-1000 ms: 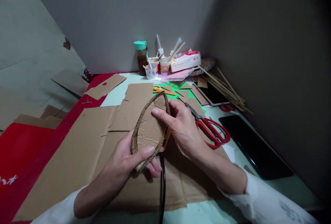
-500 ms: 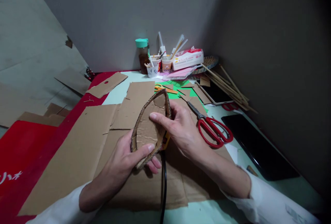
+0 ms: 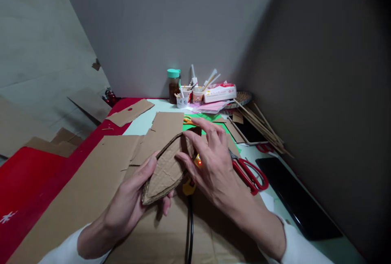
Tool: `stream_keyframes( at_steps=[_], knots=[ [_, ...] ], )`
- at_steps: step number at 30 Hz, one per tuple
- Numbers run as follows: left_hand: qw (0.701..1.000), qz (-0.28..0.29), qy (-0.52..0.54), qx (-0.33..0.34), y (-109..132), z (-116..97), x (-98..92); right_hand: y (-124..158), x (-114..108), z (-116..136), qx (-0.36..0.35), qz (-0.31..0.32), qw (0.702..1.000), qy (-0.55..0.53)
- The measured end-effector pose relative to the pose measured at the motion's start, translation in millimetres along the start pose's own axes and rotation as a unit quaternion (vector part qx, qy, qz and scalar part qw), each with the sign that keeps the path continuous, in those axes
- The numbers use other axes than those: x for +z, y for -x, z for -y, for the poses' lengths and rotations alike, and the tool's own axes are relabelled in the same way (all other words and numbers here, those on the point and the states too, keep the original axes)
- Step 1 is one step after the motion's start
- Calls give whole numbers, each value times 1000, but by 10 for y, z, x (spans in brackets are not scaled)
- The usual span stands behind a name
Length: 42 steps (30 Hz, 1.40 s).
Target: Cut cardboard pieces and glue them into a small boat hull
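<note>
A leaf-shaped cardboard tray (image 3: 168, 166) with a low raised rim is held tilted above the table. My left hand (image 3: 134, 186) grips its lower left side, thumb at the rim and fingers underneath. Over the upper right end is my right hand (image 3: 214, 158), its thumb and bent fingers set against the inside and rim there. Behind that hand, partly hidden, a yellow device (image 3: 189, 187) with a small red light and a black cord (image 3: 190, 231) lies on the cardboard. Red-handled scissors (image 3: 250, 174) rest just right of my right hand, their blades mostly covered.
Flat cardboard sheets (image 3: 91, 182) cover much of the table. At the back stand a bottle (image 3: 173, 87), paper cups (image 3: 182, 101) and a tissue pack (image 3: 220, 93). Wooden sticks (image 3: 262, 123), a tablet (image 3: 250, 129) and a black phone-like slab (image 3: 293, 195) lie on the right.
The cardboard tray has tipped further over and moved down and left in view. My right hand has shifted across its upper end, fingers now above the rim. The view has tilted upward.
</note>
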<state>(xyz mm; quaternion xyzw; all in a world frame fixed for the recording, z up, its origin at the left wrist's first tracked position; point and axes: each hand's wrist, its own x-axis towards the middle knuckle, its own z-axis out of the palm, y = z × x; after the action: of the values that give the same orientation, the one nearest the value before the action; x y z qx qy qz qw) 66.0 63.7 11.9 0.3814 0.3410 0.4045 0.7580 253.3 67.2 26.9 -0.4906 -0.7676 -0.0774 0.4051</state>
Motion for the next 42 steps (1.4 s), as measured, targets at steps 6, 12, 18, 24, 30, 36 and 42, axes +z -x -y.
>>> stream_keyframes(
  at_steps=[6, 12, 18, 24, 30, 36, 42],
  knots=[
    [998, -18, -54, 38, -13, -46, -74, 1, -44, -25, -63, 15, 992, 104],
    [988, 5, -151, 34, -42, -234, -148, 30, -42, -68, -88, 90, 982, 143],
    [980, -20, -191, 49, -68, -291, -187, 31, -12, -144, -89, 124, 980, 130],
    [977, 30, -208, 32, -106, -353, -248, 33, -15, -145, -82, 146, 982, 83],
    [988, -17, -155, -15, -172, -336, -361, 27, 35, -172, -136, 116, 983, 39],
    [985, -38, -159, -59, -242, -348, -468, 46, -22, -203, -65, 15, 996, -53],
    [978, -71, -195, -25, -283, -419, -689, 46, -106, -70, 69, 57, 977, -195]
  ],
)
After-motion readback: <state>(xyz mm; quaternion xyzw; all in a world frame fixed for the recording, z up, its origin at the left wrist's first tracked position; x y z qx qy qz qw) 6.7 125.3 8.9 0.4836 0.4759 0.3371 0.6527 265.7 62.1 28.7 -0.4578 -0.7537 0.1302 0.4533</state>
